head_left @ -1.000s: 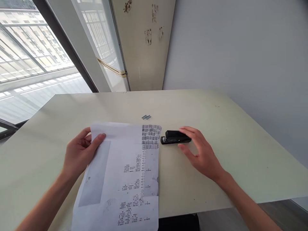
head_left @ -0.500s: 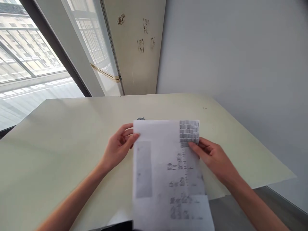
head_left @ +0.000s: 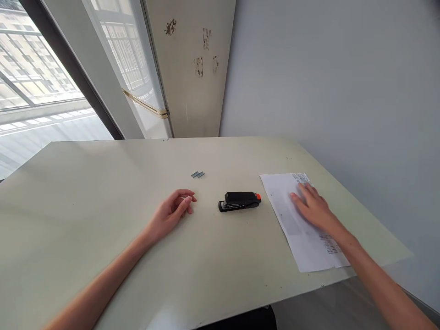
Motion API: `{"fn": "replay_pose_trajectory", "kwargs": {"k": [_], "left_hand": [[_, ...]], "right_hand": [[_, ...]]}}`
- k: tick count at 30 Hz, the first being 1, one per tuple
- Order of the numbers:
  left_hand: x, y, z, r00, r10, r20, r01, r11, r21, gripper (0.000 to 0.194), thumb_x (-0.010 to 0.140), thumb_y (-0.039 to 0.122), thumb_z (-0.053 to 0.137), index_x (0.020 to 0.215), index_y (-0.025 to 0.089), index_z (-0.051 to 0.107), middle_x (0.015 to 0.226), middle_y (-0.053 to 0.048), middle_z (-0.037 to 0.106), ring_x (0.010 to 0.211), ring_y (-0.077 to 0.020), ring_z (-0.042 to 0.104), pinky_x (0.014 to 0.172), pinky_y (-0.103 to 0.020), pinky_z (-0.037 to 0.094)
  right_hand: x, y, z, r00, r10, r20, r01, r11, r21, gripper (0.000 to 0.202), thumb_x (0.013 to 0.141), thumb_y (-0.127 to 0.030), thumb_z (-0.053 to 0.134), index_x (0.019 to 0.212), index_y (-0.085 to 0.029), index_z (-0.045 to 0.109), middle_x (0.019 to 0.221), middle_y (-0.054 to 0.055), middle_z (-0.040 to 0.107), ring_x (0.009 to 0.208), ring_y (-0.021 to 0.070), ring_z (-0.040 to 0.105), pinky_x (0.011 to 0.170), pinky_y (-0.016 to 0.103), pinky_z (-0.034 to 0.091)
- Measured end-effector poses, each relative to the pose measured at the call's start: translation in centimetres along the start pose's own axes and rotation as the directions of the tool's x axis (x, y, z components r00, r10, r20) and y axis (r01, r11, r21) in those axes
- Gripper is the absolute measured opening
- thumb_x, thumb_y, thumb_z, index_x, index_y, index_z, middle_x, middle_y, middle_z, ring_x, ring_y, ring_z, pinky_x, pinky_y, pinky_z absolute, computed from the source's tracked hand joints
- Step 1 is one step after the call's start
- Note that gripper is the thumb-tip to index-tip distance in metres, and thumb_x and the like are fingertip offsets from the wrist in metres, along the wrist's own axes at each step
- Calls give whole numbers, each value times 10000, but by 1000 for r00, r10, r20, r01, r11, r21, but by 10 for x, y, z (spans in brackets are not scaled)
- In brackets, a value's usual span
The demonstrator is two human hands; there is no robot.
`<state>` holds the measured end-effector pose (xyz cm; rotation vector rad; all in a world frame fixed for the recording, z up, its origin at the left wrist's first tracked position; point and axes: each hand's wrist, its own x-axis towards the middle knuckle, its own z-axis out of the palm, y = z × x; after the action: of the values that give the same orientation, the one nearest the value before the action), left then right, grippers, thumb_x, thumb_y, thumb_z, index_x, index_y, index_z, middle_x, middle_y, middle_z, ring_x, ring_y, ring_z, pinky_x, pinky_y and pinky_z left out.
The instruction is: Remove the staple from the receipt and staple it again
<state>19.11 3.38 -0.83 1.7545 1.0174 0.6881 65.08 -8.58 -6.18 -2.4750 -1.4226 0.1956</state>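
Observation:
A black stapler (head_left: 240, 200) with an orange-red end lies on its base in the middle of the white table (head_left: 144, 284). To its left my left hand (head_left: 173, 208) rests by the tabletop, fingers loosely curled and a little apart, with nothing visible held. Flat on the printed paper sheets (head_left: 288, 224) at the right lies my right hand (head_left: 314, 206), open with its fingers spread. It covers part of the print. Small strips of staples (head_left: 197, 174) lie beyond my left hand.
The table's front edge runs along the lower right, with grey floor (head_left: 309, 305) below it. A grey wall (head_left: 326, 78) rises beyond the right side. Behind the table stand a stained panel (head_left: 192, 101) and a window (head_left: 30, 64).
The paper sheets have gone from between both hands down to the table's right side. My left hand has let go of them; my right hand now lies flat on top. The stapler has come into view.

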Motion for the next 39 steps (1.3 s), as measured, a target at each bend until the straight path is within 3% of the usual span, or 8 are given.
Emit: {"fn": "replay_pose_trajectory", "kwargs": {"k": [8, 13, 17, 20, 27, 32, 36, 39], "left_hand": [[0, -1, 2, 1000, 5, 7, -6, 989, 148, 393, 1030, 562, 499, 1165, 231, 664, 836, -37, 715, 788, -200, 648, 727, -325, 520], [-1, 0, 2, 1000, 7, 11, -9, 985, 174, 379, 1027, 546, 496, 1153, 231, 665, 825, -30, 710, 790, -194, 646, 700, -305, 501], [-2, 1, 2, 1000, 5, 12, -7, 983, 181, 387, 1032, 543, 480, 1158, 230, 670, 805, -21, 702, 734, -176, 611, 682, -295, 487], [-3, 2, 2, 1000, 12, 18, -15, 984, 177, 385, 1035, 537, 476, 1161, 235, 677, 802, -21, 702, 733, -179, 615, 673, -294, 483], [-4, 0, 3, 1000, 12, -1, -12, 993, 114, 386, 1036, 554, 495, 1149, 234, 680, 821, -35, 720, 749, -192, 636, 672, -303, 481], [-5, -1, 3, 998, 8, -70, -3, 998, 68, 381, 1035, 567, 521, 1107, 229, 681, 960, -55, 757, 815, -196, 658, 709, -305, 495], [-6, -4, 2, 984, -18, -178, 22, 1000, 17, 366, 1044, 563, 530, 1088, 226, 666, 1020, -60, 747, 974, -225, 677, 815, -326, 500], [-6, -4, 0, 975, -39, -219, 33, 999, -29, 364, 1046, 562, 529, 1051, 220, 652, 1016, -59, 732, 996, -230, 667, 849, -333, 495]], "right_hand": [[31, -22, 26, 1000, 1, 4, 0, 995, -101, 830, 1050, -686, 125, 1696, -189, 278, 1793, 121, 151, 1656, 356, 91, 1323, 606, 118], [47, -27, 21, 999, -15, -28, 14, 999, -45, 807, 1052, -671, 185, 1663, -166, 336, 1775, 165, 203, 1647, 392, 116, 1300, 665, 125], [36, -59, 3, 986, -106, -127, 120, 987, 111, 765, 1056, -643, 285, 1637, -153, 376, 1765, 171, 236, 1642, 367, 171, 1293, 619, 232], [19, -104, -9, 985, -160, -67, 173, 897, 406, 659, 1040, -676, 385, 1581, -312, 479, 1703, 69, 418, 1552, 320, 417, 1204, 508, 442], [0, -185, 5, 932, -313, 183, 50, 610, 790, 574, 991, -751, 484, 1256, -316, 748, 1462, 53, 682, 1428, 302, 566, 1251, 520, 362], [-7, -217, 13, 913, -373, 165, 59, 522, 851, 488, 984, -689, 557, 971, -258, 786, 1194, 75, 792, 1229, 285, 688, 1176, 490, 457], [-15, -229, 21, 886, -427, 182, 1, 393, 920, 466, 1012, -643, 538, 963, -234, 755, 1085, 74, 791, 1007, 240, 752, 1018, 423, 568], [-18, -223, 28, 905, -398, 151, 26, 404, 914, 448, 1014, -631, 544, 976, -226, 731, 1004, 63, 780, 912, 219, 747, 925, 388, 585]]}}
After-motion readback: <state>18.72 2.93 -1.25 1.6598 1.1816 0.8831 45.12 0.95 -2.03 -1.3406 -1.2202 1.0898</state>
